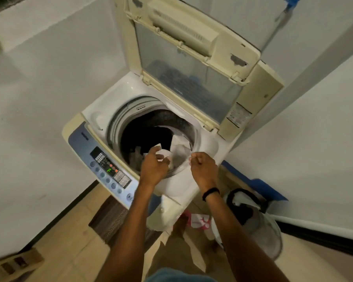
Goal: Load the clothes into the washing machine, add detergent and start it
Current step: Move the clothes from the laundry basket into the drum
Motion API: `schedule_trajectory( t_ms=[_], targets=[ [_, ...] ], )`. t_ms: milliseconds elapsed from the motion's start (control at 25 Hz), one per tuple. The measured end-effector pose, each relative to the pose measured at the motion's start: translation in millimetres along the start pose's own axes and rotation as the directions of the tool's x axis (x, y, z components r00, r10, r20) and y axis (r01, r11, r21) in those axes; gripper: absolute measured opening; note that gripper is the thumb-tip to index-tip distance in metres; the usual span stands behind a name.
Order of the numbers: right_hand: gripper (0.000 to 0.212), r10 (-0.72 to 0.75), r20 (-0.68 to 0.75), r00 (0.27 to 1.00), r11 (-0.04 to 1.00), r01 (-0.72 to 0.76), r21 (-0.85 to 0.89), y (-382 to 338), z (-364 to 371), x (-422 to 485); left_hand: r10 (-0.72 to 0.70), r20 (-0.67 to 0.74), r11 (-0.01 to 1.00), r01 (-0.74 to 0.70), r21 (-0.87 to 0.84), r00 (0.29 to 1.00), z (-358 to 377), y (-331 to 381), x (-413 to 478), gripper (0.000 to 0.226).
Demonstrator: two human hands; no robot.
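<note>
A white top-loading washing machine stands in the corner with its lid raised. Its dark drum holds several clothes, grey and dim. My left hand is over the drum's near rim, gripping a small white sachet. My right hand is beside it at the rim, fingers pinched on a small white scrap at the fingertips. A white cloth lies against the drum's right wall. The control panel at the machine's left front shows a lit green display.
White walls close in on both sides. A white laundry basket with black handles stands on the floor to the right, with a pink and white packet beside it. A dark mat lies in front of the machine.
</note>
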State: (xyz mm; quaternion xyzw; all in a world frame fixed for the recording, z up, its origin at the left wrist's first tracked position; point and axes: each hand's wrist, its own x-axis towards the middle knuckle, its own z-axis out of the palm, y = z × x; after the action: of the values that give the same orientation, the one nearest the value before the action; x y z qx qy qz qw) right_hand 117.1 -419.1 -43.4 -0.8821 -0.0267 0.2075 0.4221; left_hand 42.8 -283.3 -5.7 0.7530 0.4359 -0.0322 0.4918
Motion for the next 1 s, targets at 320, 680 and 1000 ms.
schedule_trajectory(
  t_ms=[320,680,1000],
  targets=[
    [0.008,0.573,-0.28,0.77,0.811,-0.483,0.33,186,-84,-29,0.092,0.488,0.975,-0.179,0.134,0.868,173,26,-63,0.027],
    [0.023,0.869,-0.029,0.494,0.478,-0.821,0.313,513,-50,-21,-0.289,0.753,0.753,-0.345,0.561,0.592,430,-137,-41,0.035],
    [0.048,0.82,-0.055,0.569,0.57,-0.808,0.149,785,58,116,-0.204,0.667,0.748,-0.325,0.579,0.717,666,-321,77,0.033]
  ],
)
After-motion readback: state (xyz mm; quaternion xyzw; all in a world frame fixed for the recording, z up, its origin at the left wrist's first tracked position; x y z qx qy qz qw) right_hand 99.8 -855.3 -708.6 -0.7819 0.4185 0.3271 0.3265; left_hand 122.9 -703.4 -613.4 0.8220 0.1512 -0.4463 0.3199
